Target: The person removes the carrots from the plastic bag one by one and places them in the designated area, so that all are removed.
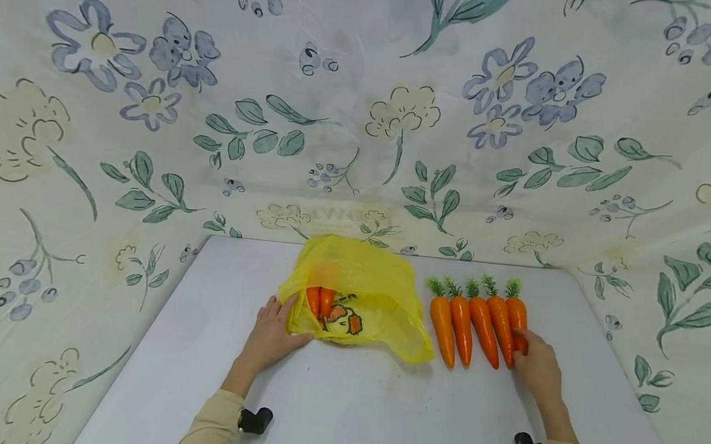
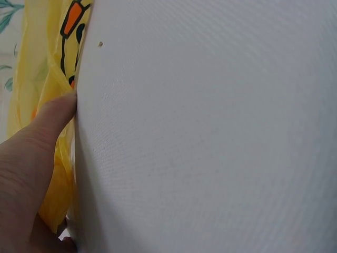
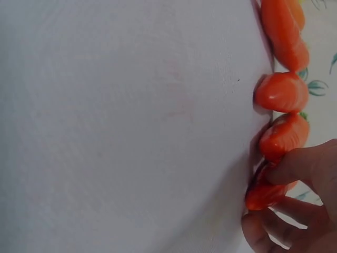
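Right hand [image 1: 537,365] pinches the rightmost carrot [image 1: 517,314] at its lower part; four other carrots [image 1: 483,324] lie beside it in a row. Left hand [image 1: 272,335] grips the left edge of the yellow bag [image 1: 383,282], two carrots [image 1: 326,302] visible at its opening, on the white surface [image 1: 384,412]

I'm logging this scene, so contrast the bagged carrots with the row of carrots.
The bagged carrots lie inside the yellow bag; the row of carrots lies beside it. The row shows green tops; the bagged carrots' tops are hidden. Both are glossy orange.
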`<state>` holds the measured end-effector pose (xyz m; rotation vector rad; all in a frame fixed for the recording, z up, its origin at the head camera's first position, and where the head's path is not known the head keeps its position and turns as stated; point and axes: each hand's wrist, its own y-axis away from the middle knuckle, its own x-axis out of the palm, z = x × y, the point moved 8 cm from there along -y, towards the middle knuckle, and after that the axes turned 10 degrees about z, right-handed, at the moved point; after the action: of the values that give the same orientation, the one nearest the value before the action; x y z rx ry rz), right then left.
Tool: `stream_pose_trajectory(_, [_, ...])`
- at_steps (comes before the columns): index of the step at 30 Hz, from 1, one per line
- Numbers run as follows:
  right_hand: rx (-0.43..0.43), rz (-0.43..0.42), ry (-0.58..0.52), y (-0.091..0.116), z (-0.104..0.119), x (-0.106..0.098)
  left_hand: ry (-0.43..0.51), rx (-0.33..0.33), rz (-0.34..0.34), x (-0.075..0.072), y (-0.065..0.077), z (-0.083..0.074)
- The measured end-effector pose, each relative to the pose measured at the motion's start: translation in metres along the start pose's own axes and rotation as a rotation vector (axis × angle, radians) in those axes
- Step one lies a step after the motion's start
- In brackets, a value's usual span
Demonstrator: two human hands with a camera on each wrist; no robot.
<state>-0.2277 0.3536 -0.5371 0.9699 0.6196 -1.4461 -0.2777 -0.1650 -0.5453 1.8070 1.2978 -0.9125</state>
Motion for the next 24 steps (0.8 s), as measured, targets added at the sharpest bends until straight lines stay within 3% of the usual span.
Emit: stream_pose_trajectory(24, [0.019, 0.027, -0.004, 0.0005, 0.0004, -0.0020, 0.003, 0.004, -0.009, 0.0002, 0.0001, -0.0001])
